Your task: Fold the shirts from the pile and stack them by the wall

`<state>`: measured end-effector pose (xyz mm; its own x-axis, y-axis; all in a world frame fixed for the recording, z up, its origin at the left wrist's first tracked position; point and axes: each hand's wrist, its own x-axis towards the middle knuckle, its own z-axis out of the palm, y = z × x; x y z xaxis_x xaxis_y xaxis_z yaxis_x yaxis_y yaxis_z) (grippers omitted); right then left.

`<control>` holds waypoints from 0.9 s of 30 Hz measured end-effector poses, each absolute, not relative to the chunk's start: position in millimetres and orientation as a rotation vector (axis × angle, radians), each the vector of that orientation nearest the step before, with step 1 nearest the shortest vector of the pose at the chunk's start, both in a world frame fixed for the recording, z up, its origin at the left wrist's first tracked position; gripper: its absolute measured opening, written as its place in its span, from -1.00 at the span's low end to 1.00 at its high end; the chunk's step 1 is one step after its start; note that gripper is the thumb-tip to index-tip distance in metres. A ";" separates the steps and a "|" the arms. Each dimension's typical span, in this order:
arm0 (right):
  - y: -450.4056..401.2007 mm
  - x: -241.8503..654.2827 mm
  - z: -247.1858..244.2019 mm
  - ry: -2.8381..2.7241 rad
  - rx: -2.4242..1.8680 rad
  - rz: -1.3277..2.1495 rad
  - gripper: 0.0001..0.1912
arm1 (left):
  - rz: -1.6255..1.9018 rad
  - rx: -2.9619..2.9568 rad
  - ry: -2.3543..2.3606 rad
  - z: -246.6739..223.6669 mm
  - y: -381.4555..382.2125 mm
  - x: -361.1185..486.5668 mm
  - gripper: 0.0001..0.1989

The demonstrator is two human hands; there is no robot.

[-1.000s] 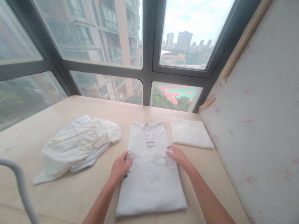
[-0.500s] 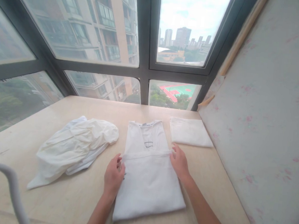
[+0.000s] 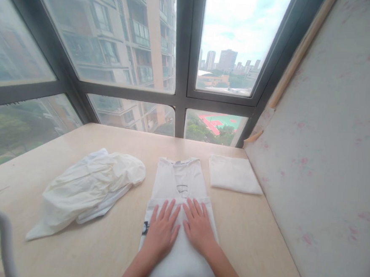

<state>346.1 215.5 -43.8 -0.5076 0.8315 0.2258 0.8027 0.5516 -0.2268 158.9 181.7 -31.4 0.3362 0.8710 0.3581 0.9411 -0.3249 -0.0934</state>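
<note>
A white T-shirt [image 3: 165, 183] lies partly folded in front of me, its neckline at the far end and its lower part turned up over the front. A dark line print shows on its chest, and a black label sticks out at the left edge. My left hand [image 3: 162, 229] rests flat on the folded-up part, fingers spread. Beside it, my right hand [image 3: 199, 228] also lies flat on the cloth, fingers spread and the thumbs close together. Neither hand grips anything.
On the left is a crumpled pile of white and cream clothes [image 3: 89, 186]. A neatly folded white cloth [image 3: 235, 173] lies at the right, near the papered wall [image 3: 322, 165]. A grey curved tube [image 3: 2, 231] stands at the lower left. Windows border the wooden surface [image 3: 113, 251].
Both hands have moved from the shirt's side edges inward onto its folded part and flattened there. The view has tilted up slightly.
</note>
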 end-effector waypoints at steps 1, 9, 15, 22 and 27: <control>212.1 347.8 -44.8 -2.482 -1.341 0.132 -0.41 | -0.349 -2.314 -1.613 -31.8 177.8 157.7 -0.39; 155.9 358.2 -47.9 -2.457 -1.309 0.064 -0.32 | -0.282 -2.262 -1.470 -30.4 125.7 159.9 -0.34; 135.4 364.0 -49.6 -2.479 -1.305 -0.008 -0.27 | -0.286 -2.265 -1.437 -35.8 109.3 163.7 -0.34; 135.9 377.8 -51.7 -2.406 -1.401 -0.073 -0.30 | -0.320 -2.300 -1.468 -27.9 105.9 159.6 -0.36; 139.2 418.0 -65.0 -2.318 -1.480 -0.119 -0.33 | -0.308 -2.299 -1.423 -26.2 90.6 141.2 -0.36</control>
<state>418.0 139.2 -65.0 -0.3690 0.8553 0.3638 0.8881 0.4399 -0.1334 141.2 90.6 -26.2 0.4526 0.7986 0.3966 0.8912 -0.3900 -0.2317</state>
